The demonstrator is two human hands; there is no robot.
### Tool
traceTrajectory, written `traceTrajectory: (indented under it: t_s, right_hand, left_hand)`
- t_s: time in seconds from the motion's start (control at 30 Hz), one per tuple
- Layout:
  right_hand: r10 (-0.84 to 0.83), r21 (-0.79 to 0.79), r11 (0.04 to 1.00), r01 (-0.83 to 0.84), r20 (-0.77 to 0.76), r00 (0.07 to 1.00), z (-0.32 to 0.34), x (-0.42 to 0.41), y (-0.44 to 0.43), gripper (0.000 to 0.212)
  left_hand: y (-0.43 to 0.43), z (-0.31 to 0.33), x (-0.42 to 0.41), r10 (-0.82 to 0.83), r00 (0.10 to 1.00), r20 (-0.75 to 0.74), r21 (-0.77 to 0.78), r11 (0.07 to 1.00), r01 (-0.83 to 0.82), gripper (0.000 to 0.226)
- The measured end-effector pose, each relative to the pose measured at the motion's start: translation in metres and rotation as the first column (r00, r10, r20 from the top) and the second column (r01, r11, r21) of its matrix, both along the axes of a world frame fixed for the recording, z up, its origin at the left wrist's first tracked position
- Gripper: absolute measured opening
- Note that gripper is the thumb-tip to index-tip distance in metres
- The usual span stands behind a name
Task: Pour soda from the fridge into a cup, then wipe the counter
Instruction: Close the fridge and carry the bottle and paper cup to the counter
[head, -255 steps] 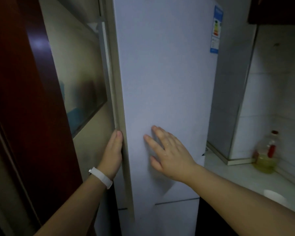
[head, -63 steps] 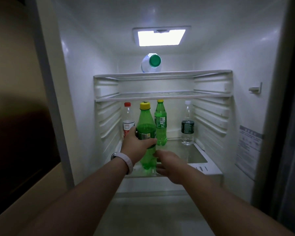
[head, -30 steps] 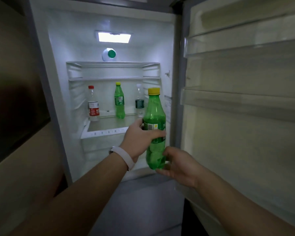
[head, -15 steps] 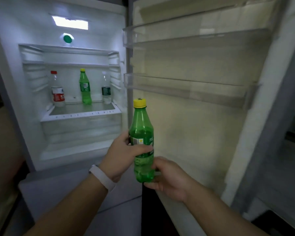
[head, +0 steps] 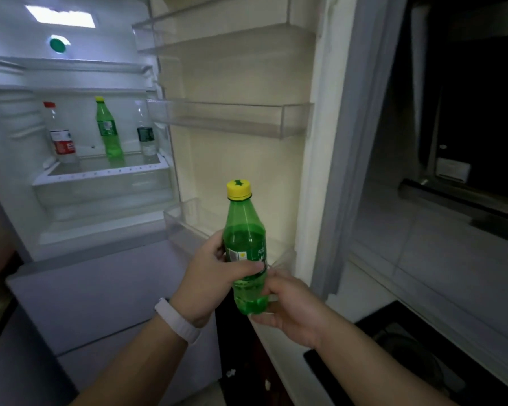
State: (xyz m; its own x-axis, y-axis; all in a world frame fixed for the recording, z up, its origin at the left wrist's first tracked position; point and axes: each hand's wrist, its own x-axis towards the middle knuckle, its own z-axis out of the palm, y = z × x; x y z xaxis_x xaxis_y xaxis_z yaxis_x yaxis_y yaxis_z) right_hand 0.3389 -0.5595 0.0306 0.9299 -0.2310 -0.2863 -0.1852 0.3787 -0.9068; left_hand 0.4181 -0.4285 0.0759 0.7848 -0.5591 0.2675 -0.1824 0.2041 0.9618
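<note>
A green soda bottle (head: 245,235) with a yellow cap stands upright in front of the open fridge door. My left hand (head: 208,278), a white band on its wrist, grips the bottle around its label. My right hand (head: 288,306) curls around the bottle's base from the right. The fridge (head: 79,189) stands open at the left with its light on. No cup is in view.
Inside the fridge stand a red-capped bottle (head: 60,133), a second green soda bottle (head: 108,131) and a dark-labelled clear bottle (head: 145,133). The open door (head: 235,118) carries clear shelves. A dark stovetop (head: 417,356) sits on the counter at lower right.
The bottle has come out of the fridge and to the right, held by both hands. My view has swung right, bringing the stovetop and wall into sight.
</note>
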Motion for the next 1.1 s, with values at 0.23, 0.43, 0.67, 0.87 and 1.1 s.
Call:
traceTrajectory:
  t_s: [0.23,0.43,0.67,0.87,1.1]
  right_hand:
    - [-0.106,0.013,0.994,0.106,0.004,0.994,-0.015,-0.037,-0.026,0.029]
    - [-0.153,0.052,0.987,0.154,-0.013,0.988,-0.025,-0.050,-0.057,0.031]
    - [-0.598,-0.467,0.660,0.588,0.147,0.788,-0.046,-0.043,-0.108,0.018]
    - [-0.487,-0.648,0.488,0.585,0.354,0.799,-0.024,-0.021,-0.144,0.062]
    - [-0.403,-0.533,0.626,0.569,0.404,0.821,-0.002,-0.005,-0.140,0.069]
  left_hand:
    - [-0.034,-0.012,-0.023,-0.087,0.996,-0.029,-0.006,0.996,0.087,0.059]
    - [-0.066,-0.021,-0.023,-0.132,0.987,-0.092,0.025,0.991,0.135,0.048]
    - [-0.088,-0.020,-0.010,-0.176,0.970,-0.169,0.047,0.981,0.186,0.047]
    - [-0.092,-0.020,-0.003,-0.216,0.961,-0.172,0.056,0.972,0.229,0.045]
    - [-0.084,-0.020,-0.004,-0.230,0.962,-0.146,0.046,0.970,0.239,0.050]
